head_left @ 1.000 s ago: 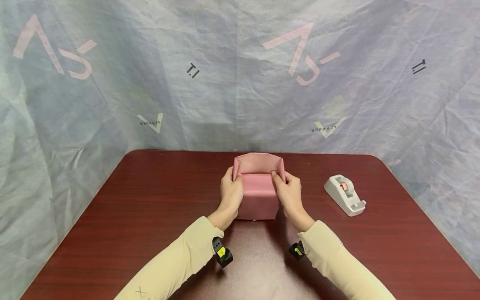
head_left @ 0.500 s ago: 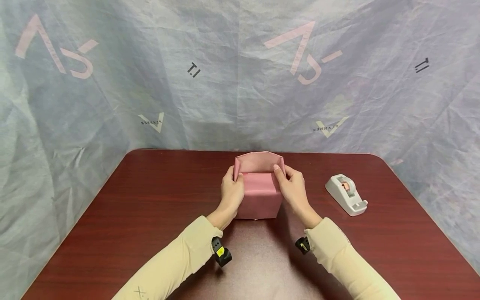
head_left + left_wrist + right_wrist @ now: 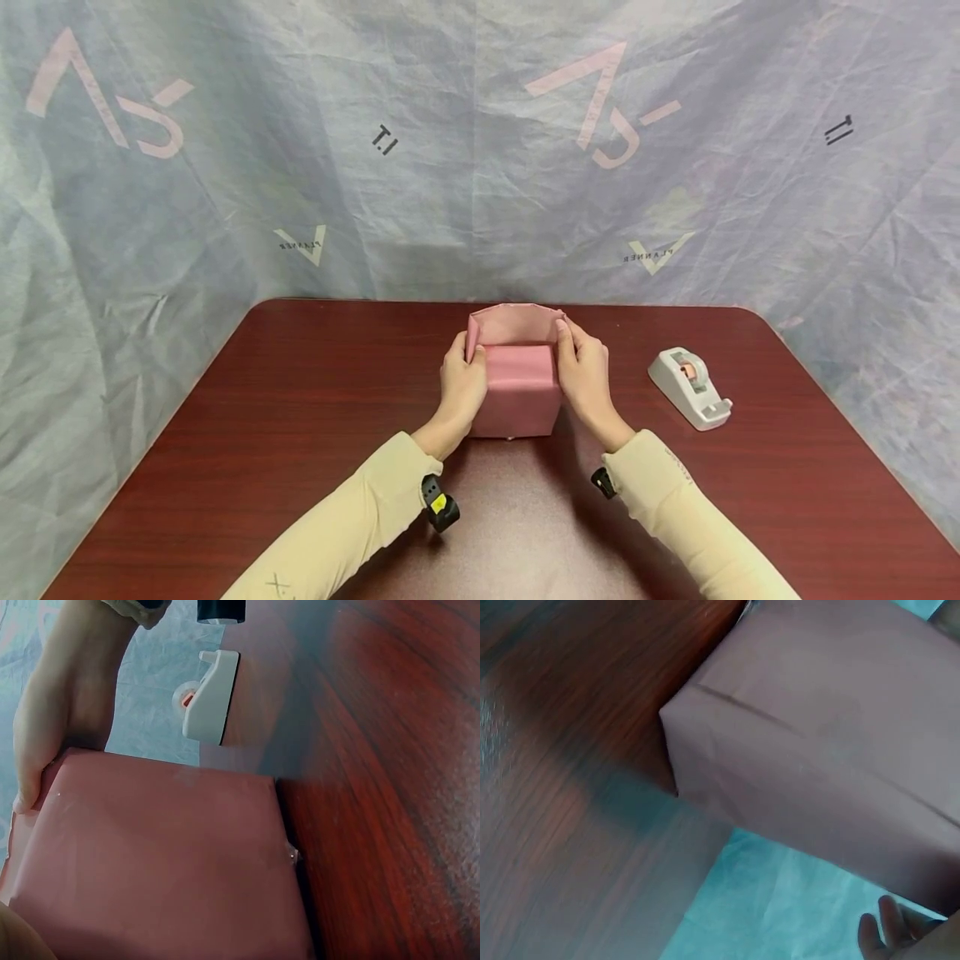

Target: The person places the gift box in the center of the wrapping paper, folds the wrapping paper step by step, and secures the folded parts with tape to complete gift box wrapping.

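Observation:
A box wrapped in pink paper [image 3: 517, 404] stands on the table between the two hands. Its paper rises above the top as an upright rim [image 3: 517, 323], with folded corners at either side. On the left, the left hand [image 3: 461, 383] pinches the paper at the side fold, thumb in front and fingers outside. The right hand [image 3: 585, 371] pinches the paper's upper right corner, its thumb pointing up along the inner edge. In the right wrist view some fingertips [image 3: 885, 930] show beside the wrapped box [image 3: 780, 765], whose side bears a long crease. The left wrist view shows the smooth front face [image 3: 165, 855].
A white tape dispenser [image 3: 690, 387] with a roll in it stands right of the box on the dark red wooden table [image 3: 337, 375]. Behind the table hangs a grey printed cloth [image 3: 420, 192]. Each wrist wears a black camera strap [image 3: 440, 504].
The right hand has shifted outward and up along the right fold, and its thumb now stands at the top corner. That corner is drawn slightly inward. The left hand keeps its place.

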A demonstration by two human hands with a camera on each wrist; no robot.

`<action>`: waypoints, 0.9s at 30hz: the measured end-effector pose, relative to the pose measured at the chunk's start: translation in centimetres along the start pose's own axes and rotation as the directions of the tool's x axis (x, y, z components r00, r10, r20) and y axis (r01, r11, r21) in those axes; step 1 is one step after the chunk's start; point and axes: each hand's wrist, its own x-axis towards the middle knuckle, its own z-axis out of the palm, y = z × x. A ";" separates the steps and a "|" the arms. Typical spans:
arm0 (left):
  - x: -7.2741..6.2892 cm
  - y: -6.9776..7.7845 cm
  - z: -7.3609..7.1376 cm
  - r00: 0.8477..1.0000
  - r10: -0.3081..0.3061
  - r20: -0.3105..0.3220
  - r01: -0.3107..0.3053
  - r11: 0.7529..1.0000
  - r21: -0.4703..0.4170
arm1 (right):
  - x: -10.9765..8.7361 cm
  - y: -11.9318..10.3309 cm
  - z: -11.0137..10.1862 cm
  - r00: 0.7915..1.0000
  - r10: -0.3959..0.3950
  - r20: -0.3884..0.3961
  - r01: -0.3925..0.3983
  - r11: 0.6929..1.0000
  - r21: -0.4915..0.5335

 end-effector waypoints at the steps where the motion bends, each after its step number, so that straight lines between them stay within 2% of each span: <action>1: 0.0 0.0 0.0 1.000 0.004 -0.006 -0.004 1.000 0.001 | -0.1 0.0 0.1 1.000 0.010 0.012 -0.009 1.000 -0.002; 6: 0.1 0.0 0.1 1.000 0.004 -0.020 -0.004 1.000 -0.007 | -0.5 0.2 0.3 0.988 0.114 0.106 -0.111 0.993 -0.033; 11: 0.2 0.2 0.1 0.999 -0.039 0.014 0.040 0.996 -0.082 | -0.5 0.2 0.3 0.966 0.208 0.154 -0.206 0.978 -0.026; 13: 0.3 0.2 0.0 0.998 -0.064 0.021 0.066 0.992 -0.110 | -0.5 0.2 0.3 0.961 0.221 0.165 -0.222 0.975 -0.015; 17: 0.5 0.3 0.0 0.994 -0.105 -0.007 0.103 0.984 -0.148 | -0.5 0.1 0.2 0.956 0.238 0.170 -0.238 0.971 -0.020; 20: 0.7 0.4 0.1 0.993 -0.115 -0.039 0.106 0.978 -0.177 | -0.6 0.1 0.2 0.957 0.242 0.159 -0.238 0.970 -0.041; 23: 0.7 0.4 0.0 0.993 -0.101 -0.056 0.091 0.982 -0.163 | -0.6 0.1 0.2 0.961 0.239 0.140 -0.233 0.971 -0.063; 27: 0.7 0.0 -0.1 1.000 0.013 -0.018 -0.015 0.993 -0.117 | -0.6 0.2 0.2 0.963 0.241 0.124 -0.234 0.970 -0.072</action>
